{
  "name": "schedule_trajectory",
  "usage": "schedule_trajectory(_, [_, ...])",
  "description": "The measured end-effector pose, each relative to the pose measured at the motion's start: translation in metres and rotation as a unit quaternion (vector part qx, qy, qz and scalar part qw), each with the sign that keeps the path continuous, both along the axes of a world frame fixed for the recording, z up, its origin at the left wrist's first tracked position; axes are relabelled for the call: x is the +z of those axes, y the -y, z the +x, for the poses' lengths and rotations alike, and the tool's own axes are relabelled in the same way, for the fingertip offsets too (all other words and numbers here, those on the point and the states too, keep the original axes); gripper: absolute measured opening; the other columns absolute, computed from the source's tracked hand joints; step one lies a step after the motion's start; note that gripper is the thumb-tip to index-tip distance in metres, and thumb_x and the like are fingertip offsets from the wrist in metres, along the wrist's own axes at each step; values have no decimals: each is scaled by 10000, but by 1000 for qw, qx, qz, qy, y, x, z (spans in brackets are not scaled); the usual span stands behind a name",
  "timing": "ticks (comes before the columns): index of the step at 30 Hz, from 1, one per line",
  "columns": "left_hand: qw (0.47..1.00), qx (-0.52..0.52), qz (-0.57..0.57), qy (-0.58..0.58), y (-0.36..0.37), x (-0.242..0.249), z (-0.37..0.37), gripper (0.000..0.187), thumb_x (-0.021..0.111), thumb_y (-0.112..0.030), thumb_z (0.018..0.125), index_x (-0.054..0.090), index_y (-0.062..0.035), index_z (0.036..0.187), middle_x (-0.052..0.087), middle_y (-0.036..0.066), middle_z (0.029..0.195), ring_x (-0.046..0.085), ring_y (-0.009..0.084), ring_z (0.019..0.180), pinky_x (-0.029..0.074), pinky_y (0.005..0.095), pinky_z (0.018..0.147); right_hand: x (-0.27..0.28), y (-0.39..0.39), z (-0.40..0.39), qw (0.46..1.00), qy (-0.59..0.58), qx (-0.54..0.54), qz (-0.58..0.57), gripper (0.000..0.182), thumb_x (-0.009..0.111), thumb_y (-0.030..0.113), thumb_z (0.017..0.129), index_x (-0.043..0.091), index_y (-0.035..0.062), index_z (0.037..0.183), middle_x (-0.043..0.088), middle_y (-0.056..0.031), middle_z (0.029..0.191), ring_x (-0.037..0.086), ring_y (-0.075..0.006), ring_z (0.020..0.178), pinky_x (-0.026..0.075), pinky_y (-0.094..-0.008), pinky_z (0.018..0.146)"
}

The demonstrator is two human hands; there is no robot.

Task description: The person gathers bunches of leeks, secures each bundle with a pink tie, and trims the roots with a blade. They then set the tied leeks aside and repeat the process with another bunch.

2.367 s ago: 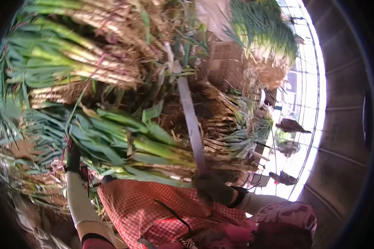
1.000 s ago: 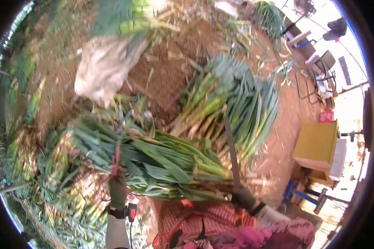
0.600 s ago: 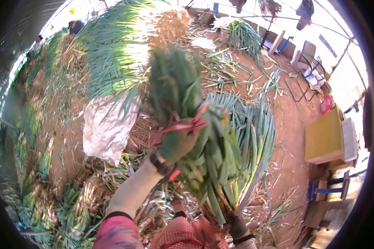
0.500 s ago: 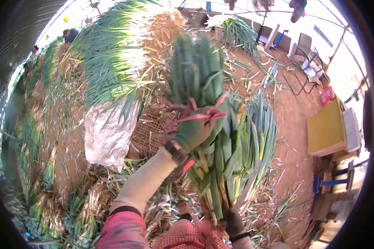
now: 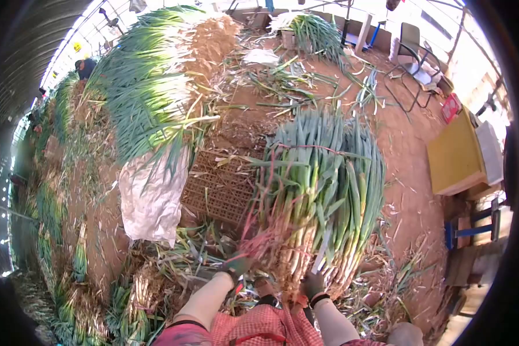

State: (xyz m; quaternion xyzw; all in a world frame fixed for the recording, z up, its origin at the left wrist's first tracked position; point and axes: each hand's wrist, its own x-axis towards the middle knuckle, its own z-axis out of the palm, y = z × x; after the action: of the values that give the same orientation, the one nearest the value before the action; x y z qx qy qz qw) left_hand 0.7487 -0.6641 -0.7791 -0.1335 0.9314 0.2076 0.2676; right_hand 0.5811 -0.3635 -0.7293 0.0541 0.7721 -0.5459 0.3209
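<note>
Two large bundles of green onions (image 5: 311, 190) lie side by side in front of me, leaves pointing away and rooted white ends toward me. A tie crosses the leaves near the top. My left hand (image 5: 237, 265), in a dark green glove, is at the lower left of the bundles, closed on a bunch of pink ties (image 5: 265, 236) that trail up over the left bundle. Beside the root ends, my right hand (image 5: 313, 285), also gloved, grips a knife (image 5: 323, 249) whose pale blade points up across the stalks.
A brown plastic crate (image 5: 216, 184) and a white sack (image 5: 154, 199) lie left of the bundles. Behind them rises a long heap of green onions (image 5: 150, 86). A chair (image 5: 410, 49) and a yellow box (image 5: 455, 153) stand right. Another person (image 5: 86, 68) is far left.
The raised bundle has come down beside the other one. My left hand has left its leaves and drawn back toward me with the pink ties. The knife stays in my right hand.
</note>
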Motion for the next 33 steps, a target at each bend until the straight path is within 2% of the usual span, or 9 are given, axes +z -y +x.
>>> schedule_trajectory(1, [990, 135, 13, 31, -12, 49, 4, 395, 427, -166, 931, 458, -16, 1296, 629, 177, 1099, 635, 271, 908, 485, 367, 829, 24, -1, -4, 969, 184, -160, -52, 108, 580, 69, 829, 553, 71, 934, 563, -43, 679, 536, -164, 542, 454, -287, 482])
schedule_trajectory(4, [975, -95, -127, -153, -12, 49, 74, 428, 471, -227, 920, 465, -41, 1305, 607, 147, 1144, 604, 234, 970, 470, 348, 831, 82, -32, 1, 965, 189, -145, -109, 73, 586, 87, 844, 522, 71, 874, 558, -35, 709, 529, -134, 530, 432, -289, 431])
schedule_trajectory(8, [885, 406, 217, 70, -13, 62, 90, 454, 476, -369, 936, 498, -71, 1278, 653, 121, 1026, 612, 195, 867, 488, 338, 669, 102, -117, 35, 962, 270, -12, -22, 67, 576, 122, 865, 558, 68, 900, 538, -10, 698, 501, -113, 512, 408, -267, 431])
schedule_trajectory(12, [802, 568, 177, -63, -30, 115, -2, 466, 490, -433, 942, 566, -45, 1190, 677, 108, 934, 603, 185, 765, 481, 317, 615, 155, -119, 34, 974, 225, -18, -2, 130, 557, 154, 907, 589, 58, 989, 534, 23, 692, 477, -80, 527, 392, -240, 457])
schedule_trajectory(17, [816, 479, 229, -227, -77, 128, -126, 432, 457, -445, 947, 638, -91, 1114, 664, 188, 855, 630, 314, 752, 472, 376, 640, 169, -130, 11, 954, 293, 52, 24, 161, 541, 168, 922, 596, 61, 1029, 519, 8, 681, 486, -92, 537, 402, -251, 459])
schedule_trajectory(22, [933, 352, 78, -2, -110, 110, -186, 328, 539, -366, 897, 665, -91, 1022, 669, 185, 871, 654, 317, 781, 497, 389, 658, 157, -144, 19, 909, 404, 92, 35, 211, 573, 155, 860, 597, 65, 1049, 587, -74, 796, 568, -188, 644, 468, -303, 537])
schedule_trajectory(24, [960, 272, 61, 24, -118, 69, -181, 251, 535, -296, 870, 682, -131, 989, 659, 198, 877, 642, 367, 826, 511, 433, 688, 118, -169, 45, 886, -62, 456, 49, 233, 592, 106, 756, 594, 66, 985, 602, -142, 892, 597, -306, 793, 496, -384, 675])
schedule_trajectory(27, [986, 159, 41, 27, -121, 40, -187, 236, 515, -232, 868, 667, -135, 1020, 656, 182, 953, 644, 342, 873, 512, 443, 742, 94, -160, 56, 843, -199, 497, 56, 186, 594, 174, 832, 613, 34, 953, 615, -109, 817, 606, -236, 662, 485, -310, 585])
schedule_trajectory(33, [989, -44, 49, 131, -129, -22, -200, 363, 546, -268, 848, 581, -25, 1115, 620, 195, 1110, 627, 345, 975, 500, 445, 828, 49, -108, 51, 931, 4, 351, 103, 167, 579, 162, 818, 599, 30, 918, 615, -132, 815, 611, -301, 709, 501, -381, 622])
